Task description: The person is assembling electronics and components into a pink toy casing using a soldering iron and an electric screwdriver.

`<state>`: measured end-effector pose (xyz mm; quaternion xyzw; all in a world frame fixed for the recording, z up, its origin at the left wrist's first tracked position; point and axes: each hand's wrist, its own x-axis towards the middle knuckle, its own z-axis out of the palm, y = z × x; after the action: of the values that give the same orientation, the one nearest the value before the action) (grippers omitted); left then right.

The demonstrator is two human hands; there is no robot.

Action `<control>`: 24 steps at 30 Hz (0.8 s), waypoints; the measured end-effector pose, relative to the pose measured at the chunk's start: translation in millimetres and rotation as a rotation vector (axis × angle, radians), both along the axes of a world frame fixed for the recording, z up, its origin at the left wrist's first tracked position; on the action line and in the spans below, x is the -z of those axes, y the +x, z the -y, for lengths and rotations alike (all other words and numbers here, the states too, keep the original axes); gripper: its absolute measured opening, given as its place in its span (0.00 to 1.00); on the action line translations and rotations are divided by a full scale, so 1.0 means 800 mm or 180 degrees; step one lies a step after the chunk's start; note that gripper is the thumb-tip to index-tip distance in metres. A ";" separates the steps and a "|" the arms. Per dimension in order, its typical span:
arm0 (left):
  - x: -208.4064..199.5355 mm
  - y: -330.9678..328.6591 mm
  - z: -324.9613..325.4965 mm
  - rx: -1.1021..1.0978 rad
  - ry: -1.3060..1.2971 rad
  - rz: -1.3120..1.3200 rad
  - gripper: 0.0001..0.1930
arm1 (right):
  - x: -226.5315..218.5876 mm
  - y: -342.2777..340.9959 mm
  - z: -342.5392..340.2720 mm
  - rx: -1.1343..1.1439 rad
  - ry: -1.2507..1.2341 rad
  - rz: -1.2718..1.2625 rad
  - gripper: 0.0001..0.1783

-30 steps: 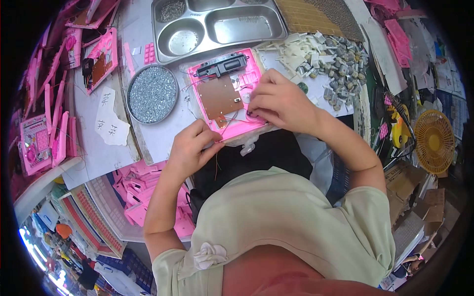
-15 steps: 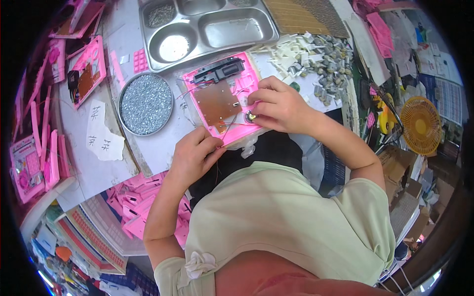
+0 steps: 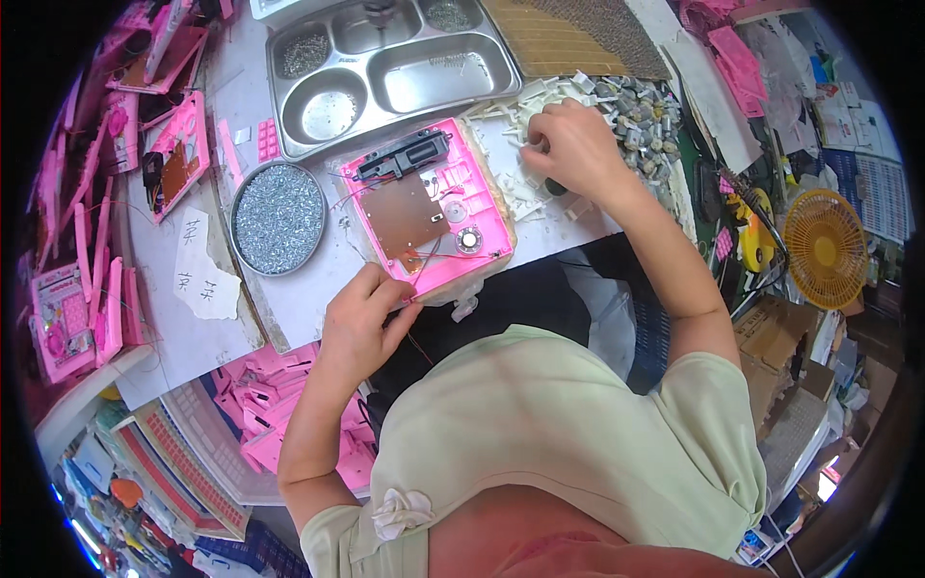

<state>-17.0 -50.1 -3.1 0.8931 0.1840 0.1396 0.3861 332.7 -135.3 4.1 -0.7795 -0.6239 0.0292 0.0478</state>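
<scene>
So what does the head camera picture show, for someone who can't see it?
A person's left hand holds the near corner of an open pink toy case on a table, while the right hand reaches into a pile of small white parts beside it.

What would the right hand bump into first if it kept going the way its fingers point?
Probably the heap of small white plastic pieces. The right hand points left, fingertips already at that heap; beyond lies the pink casing. Depth is unclear.

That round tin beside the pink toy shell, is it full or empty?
Full, or nearly so. The round tin is covered rim to rim with small silvery screws, and none of its bottom shows.
</scene>
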 end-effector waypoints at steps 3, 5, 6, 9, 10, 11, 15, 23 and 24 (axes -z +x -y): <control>-0.016 0.001 -0.001 0.0038 -0.0090 -0.0235 0.10 | 0.003 0.012 -0.001 0.0024 0.0251 -0.0273 0.13; -0.035 0.000 -0.010 0.0229 -0.0069 -0.0399 0.10 | -0.009 0.005 0.004 0.0023 0.0682 -0.0475 0.10; -0.043 0.001 -0.017 0.0345 -0.0070 -0.0468 0.10 | -0.012 0.005 0.009 -0.0037 0.0957 -0.0608 0.09; -0.055 0.016 -0.058 0.0179 -0.0343 -0.0095 0.09 | -0.014 0.010 0.023 0.0365 0.1453 -0.1080 0.08; -0.061 0.028 -0.078 0.0026 -0.0243 -0.0106 0.09 | -0.013 0.013 0.027 0.0613 0.1553 -0.1246 0.07; -0.059 0.044 -0.098 -0.0160 -0.0120 -0.0030 0.08 | -0.009 0.019 0.028 0.0630 0.1559 -0.1272 0.07; -0.039 0.129 -0.168 -0.0462 0.0638 0.0056 0.06 | -0.005 0.032 0.024 0.0657 0.1497 -0.1302 0.08; 0.019 0.297 -0.197 0.0020 0.2136 -0.1120 0.09 | -0.027 0.028 0.043 0.0511 0.1234 -0.1321 0.08; 0.030 0.301 -0.201 0.0043 0.2242 -0.1425 0.10 | -0.027 0.025 0.045 0.0420 0.1232 -0.1304 0.08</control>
<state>223.7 110.5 -26.8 0.9800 0.1986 -0.0061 0.0083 353.0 -171.5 25.4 -0.7726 -0.5432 0.0633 0.3224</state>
